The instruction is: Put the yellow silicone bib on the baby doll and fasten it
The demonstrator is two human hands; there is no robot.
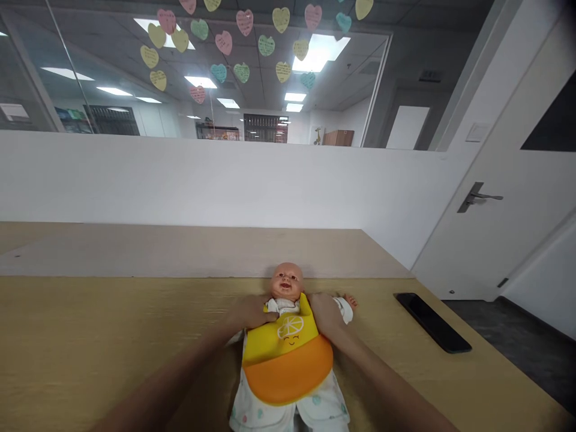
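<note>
A baby doll (287, 282) lies on its back on a light wooden table (99, 336), head away from me, in a white romper with coloured spots (265, 414). A yellow and orange silicone bib (288, 354) with a lemon-slice face covers its chest. My left hand (249, 312) is shut on the bib's upper left edge at the doll's neck. My right hand (326, 315) grips the raised upper right strap beside the doll's shoulder, its fingertips partly hidden. The doll's bare foot or hand shows beyond my right wrist.
A black smartphone (432, 322) lies face down on the table, right of the doll. A paler wooden shelf (180, 252) runs behind, against a white wall (225, 180). A white door with a metal handle (479, 197) stands at right, above a dark floor.
</note>
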